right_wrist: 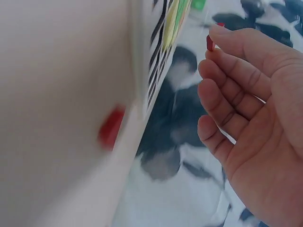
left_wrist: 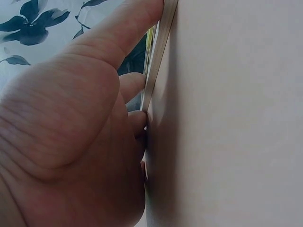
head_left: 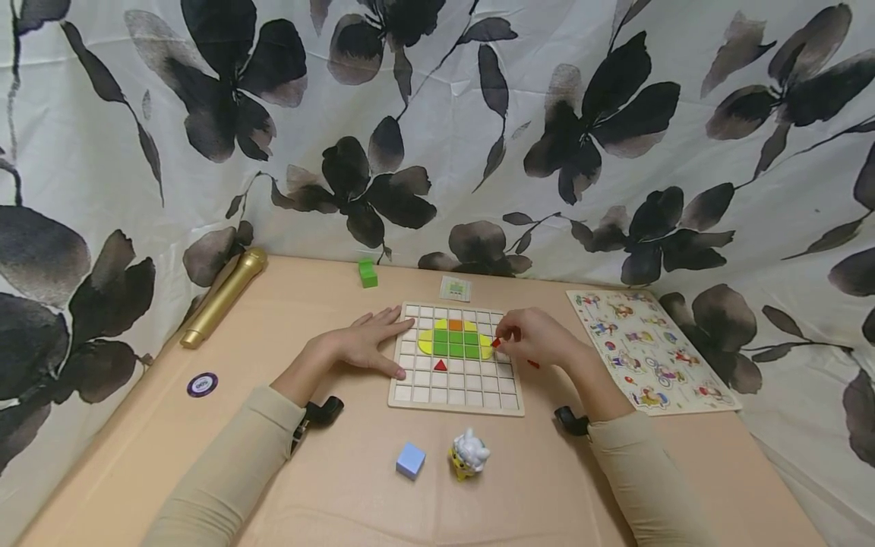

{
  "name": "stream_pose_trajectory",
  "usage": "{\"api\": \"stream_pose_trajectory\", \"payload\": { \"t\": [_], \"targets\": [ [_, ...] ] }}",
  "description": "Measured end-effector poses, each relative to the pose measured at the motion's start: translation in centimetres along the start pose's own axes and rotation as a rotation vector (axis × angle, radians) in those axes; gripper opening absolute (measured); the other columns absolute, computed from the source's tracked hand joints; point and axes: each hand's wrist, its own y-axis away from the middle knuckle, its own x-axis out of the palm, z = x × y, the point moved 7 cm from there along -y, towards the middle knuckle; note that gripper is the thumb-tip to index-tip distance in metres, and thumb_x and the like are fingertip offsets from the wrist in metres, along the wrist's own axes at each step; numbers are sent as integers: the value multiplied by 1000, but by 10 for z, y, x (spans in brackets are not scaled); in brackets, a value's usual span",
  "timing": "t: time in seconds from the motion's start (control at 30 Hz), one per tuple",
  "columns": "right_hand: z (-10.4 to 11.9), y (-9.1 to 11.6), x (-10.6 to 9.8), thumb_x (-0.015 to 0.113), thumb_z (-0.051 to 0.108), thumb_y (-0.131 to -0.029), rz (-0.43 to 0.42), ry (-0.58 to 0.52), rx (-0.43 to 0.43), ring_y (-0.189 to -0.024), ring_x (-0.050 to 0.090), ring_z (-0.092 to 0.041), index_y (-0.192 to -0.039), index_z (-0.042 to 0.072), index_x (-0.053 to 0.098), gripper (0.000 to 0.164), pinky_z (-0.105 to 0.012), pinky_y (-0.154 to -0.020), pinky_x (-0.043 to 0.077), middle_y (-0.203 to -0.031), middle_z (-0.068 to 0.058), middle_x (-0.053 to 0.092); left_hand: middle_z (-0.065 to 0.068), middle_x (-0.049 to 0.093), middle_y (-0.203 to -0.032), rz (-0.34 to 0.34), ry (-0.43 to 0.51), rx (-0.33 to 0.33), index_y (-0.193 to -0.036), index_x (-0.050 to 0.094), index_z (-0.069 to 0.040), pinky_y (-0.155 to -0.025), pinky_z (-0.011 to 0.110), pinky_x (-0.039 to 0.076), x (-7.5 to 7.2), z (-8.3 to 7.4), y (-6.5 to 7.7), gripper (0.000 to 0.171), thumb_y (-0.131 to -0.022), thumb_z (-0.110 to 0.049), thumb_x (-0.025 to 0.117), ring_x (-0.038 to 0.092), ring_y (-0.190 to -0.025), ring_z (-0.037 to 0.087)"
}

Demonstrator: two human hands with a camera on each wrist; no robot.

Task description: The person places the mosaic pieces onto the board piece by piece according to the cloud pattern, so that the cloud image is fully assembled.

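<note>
A wooden grid board lies on the table with yellow, green and orange pieces set together in its upper middle. One red triangle sits just below them on the grid. My right hand pinches a small red piece between thumb and index finger, above the board's right side. The left hand rests with extended fingers at the board's left edge, thumb and fingertips touching it. Another red piece lies on the table beside the board, under the right hand.
Behind the board are green blocks and a small pattern card. A picture board lies right; a gold tube and round disc lie left. In front stand a blue cube and a small figurine.
</note>
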Motion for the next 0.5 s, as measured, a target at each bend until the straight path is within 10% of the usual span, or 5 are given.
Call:
{"api": "stream_pose_trajectory", "payload": {
  "t": [0.5],
  "targets": [
    [53, -34, 47, 84, 21, -88, 193, 51, -128, -78, 57, -10, -91, 20, 78, 7, -29, -74, 50, -85, 12, 67, 13, 0, -176, -6, 10, -3, -167, 24, -21, -131, 59, 1, -1, -1, 1, 110, -82, -68, 76, -2, -164, 34]
  ]
}}
